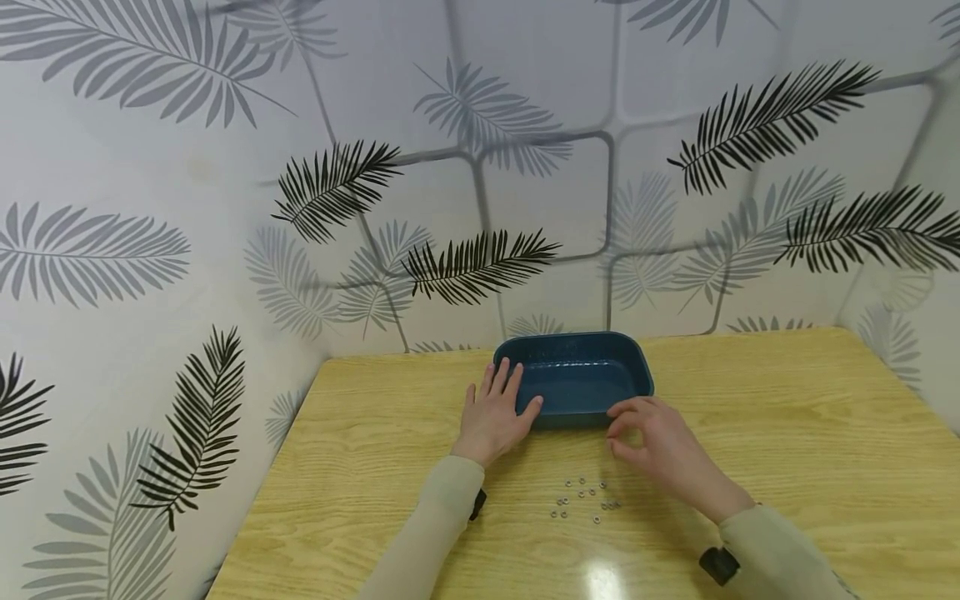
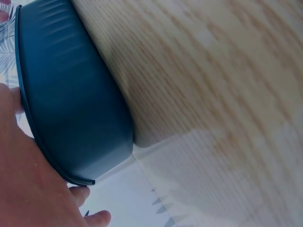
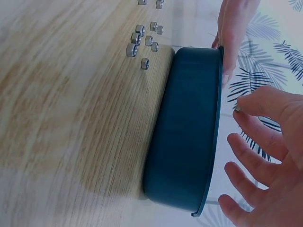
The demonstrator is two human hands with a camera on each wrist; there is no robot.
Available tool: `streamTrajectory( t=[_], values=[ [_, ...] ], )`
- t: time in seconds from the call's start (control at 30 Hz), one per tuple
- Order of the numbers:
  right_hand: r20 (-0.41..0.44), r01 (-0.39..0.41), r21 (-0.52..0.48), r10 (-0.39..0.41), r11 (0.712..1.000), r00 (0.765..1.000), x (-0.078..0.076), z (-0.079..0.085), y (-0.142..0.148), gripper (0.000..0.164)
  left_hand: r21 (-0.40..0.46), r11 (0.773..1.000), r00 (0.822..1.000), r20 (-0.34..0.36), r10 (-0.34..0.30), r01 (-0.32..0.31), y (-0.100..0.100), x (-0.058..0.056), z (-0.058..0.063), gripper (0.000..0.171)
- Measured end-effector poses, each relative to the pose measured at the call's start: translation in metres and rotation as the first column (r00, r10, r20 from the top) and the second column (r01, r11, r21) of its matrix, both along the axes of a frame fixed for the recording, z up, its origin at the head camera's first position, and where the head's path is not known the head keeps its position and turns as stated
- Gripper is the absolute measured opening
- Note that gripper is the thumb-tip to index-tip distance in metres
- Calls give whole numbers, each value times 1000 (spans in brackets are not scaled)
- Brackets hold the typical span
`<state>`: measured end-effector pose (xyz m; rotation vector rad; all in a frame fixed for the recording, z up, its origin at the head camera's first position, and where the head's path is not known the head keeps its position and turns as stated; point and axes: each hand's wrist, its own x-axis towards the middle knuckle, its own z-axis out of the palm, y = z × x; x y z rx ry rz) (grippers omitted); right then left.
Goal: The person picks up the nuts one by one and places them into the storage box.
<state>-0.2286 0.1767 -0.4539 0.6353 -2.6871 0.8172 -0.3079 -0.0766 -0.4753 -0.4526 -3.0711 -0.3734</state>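
A dark blue rectangular dish [image 1: 573, 419] stands on the wooden table by the wall. My left hand [image 1: 495, 421] rests on its left rim, the fingers straight and spread. Close to the dish's front right corner is my right hand [image 1: 663, 446], thumb and index finger together. Between those fingertips, in the right wrist view, a sliver of a small metal nut [image 3: 237, 108] shows; most of it is hidden. Several loose metal nuts [image 3: 145, 63] lie scattered on the table in front of the dish. The left wrist view shows the dish's outer wall [image 2: 75, 90] beside the left hand.
The light wooden table [image 1: 360, 467] reaches back to a wall [image 1: 540, 200] with a leaf pattern. Black wrist devices [image 1: 720, 566] sit below both hands. A light glare lies on the table's front part.
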Motion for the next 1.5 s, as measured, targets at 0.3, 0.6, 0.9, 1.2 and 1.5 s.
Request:
streamTrajectory(
  t=[0.3, 0.6, 0.9, 1.2, 1.5],
  values=[
    [-38, 46, -99, -50, 994, 998, -4, 0, 0, 10, -1, 1000, 1000, 4, 1, -1, -1, 1, 0, 72],
    [-45, 74, -130, -81, 989, 996, -15, 0, 1, 3, 4, 1000, 1000, -14, -3, 3, 0, 1, 2, 72],
    [-7, 98, -142, -100, 985, 995, -25, 5, -5, 8, 13, 1000, 1000, -15, -4, 4, 0, 1, 3, 72],
    [-16, 117, -128, -120, 985, 993, -39, 8, -13, 6, 7, 1000, 1000, -18, -12, 12, -1, 0, 2, 72],
    [-7, 144, -115, -146, 983, 989, -51, 5, -19, 6, -7, 1000, 1000, 5, 0, 0, 0, 2, 5, 72]
  ],
)
